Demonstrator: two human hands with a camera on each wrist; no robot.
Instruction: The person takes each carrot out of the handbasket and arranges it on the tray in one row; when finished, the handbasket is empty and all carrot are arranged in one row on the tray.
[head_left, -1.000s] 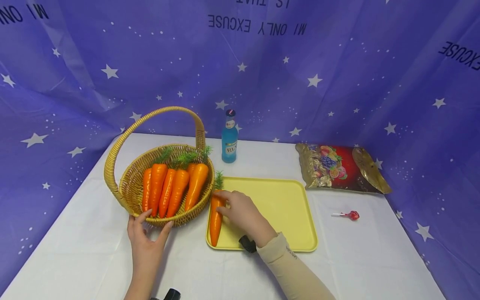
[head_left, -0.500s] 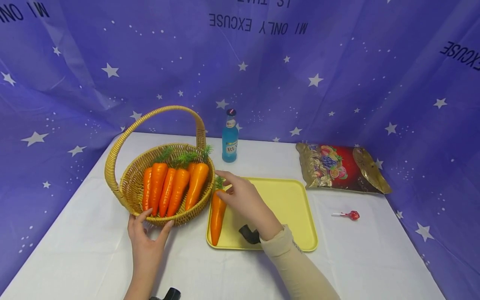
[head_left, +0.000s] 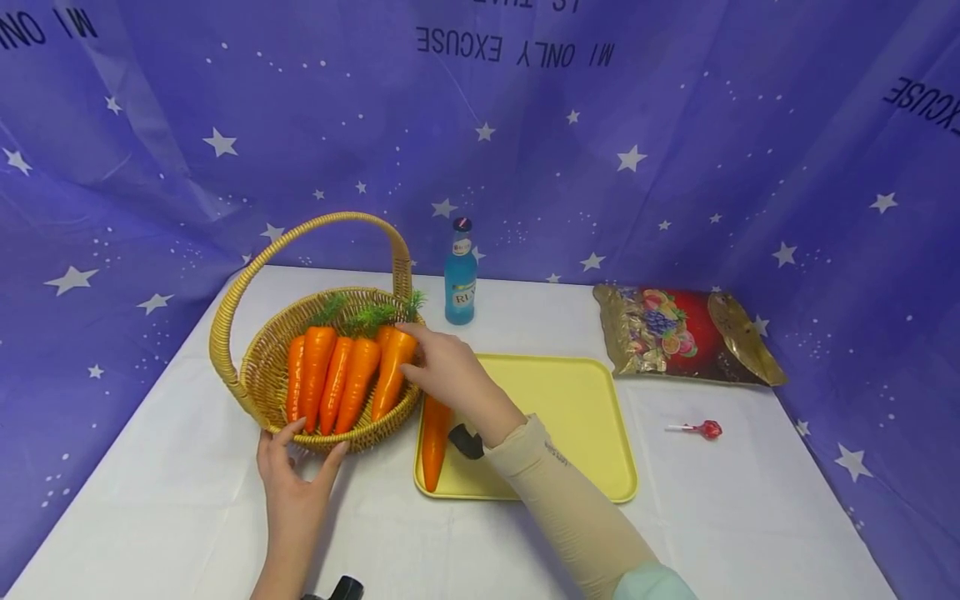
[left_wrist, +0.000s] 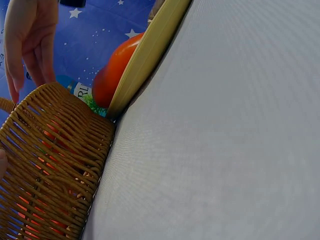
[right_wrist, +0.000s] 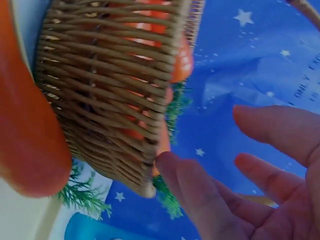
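Note:
A wicker basket point(head_left: 382, 432) with a tall handle holds several orange carrots with green tops. My left hand point(head_left: 292, 483) grips its near rim, fingers over the edge and thumb on the outer side. Above the basket's right side is my right hand point(head_left: 456, 377), with thumb and fingers spread around the rightmost carrot point(head_left: 390, 371). In the right wrist view, the fingers point(right_wrist: 200, 195) are apart, one fingertip right at the woven rim. Another carrot point(head_left: 433, 454) lies along the left edge of a yellow tray point(head_left: 551, 417); my right hand hides its leafy end in the head view.
A blue bottle point(head_left: 460, 287) stands behind the tray. At the back right lies a red and gold candy bag point(head_left: 686, 335), with a red lollipop point(head_left: 707, 430) in front of it. A purple starry cloth point(head_left: 525, 167) hangs behind the white table.
My right hand has let go of the carrot on the tray and moved left, over the basket's right rim to the carrots inside. My left hand stays at the basket.

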